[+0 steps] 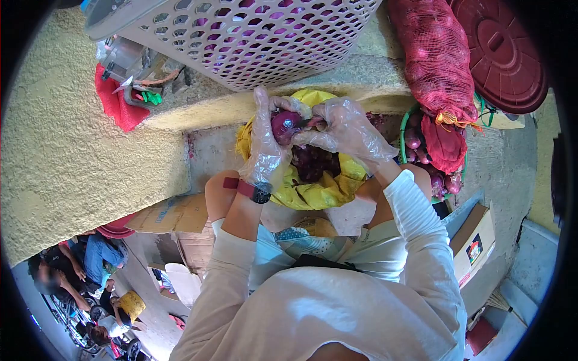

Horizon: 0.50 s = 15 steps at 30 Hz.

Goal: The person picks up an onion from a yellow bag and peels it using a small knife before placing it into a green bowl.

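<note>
My left hand [268, 141], in a clear plastic glove and with a watch on its wrist, is closed around a red onion [285, 126]. Across from it my right hand [349, 129], gloved the same way, pinches a dark reddish strip [314, 123] at the onion's end; I cannot tell whether it is dry skin or a small tool. The right thumb lies close along the onion's lower side. Below both hands is a yellow sack [343, 192], its mouth folded open, with red onions [313, 162] inside. It sits between my knees.
A pale perforated basket [241, 51] of onions stands on the ledge ahead. At right are a full red net sack [436, 60], a dark red lid [500, 51] and a green-rimmed container [404, 129] of onions. A green-handled tool [150, 97] lies left. People [90, 283] sit at lower left.
</note>
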### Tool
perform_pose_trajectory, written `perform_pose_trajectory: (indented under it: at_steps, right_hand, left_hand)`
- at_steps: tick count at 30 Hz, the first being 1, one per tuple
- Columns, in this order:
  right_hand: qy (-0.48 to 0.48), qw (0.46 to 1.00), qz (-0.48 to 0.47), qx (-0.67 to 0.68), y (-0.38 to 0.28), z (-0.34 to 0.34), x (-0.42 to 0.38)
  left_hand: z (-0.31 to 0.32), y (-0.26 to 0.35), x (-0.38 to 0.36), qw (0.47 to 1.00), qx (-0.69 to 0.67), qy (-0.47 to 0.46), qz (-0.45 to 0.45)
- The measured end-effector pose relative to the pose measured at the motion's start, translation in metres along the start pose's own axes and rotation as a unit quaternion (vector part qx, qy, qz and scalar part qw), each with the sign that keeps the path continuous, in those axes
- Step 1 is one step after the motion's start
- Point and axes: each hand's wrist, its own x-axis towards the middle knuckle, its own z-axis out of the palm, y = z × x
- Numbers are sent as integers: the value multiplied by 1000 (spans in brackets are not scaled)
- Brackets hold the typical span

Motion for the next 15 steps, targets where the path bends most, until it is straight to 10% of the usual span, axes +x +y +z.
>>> perform_pose_trajectory:
  at_steps: [15]
  right_hand:
    - [-42,995,34,85,4,5,1]
  left_hand:
    - [0,3,1,999,35,-17,-17]
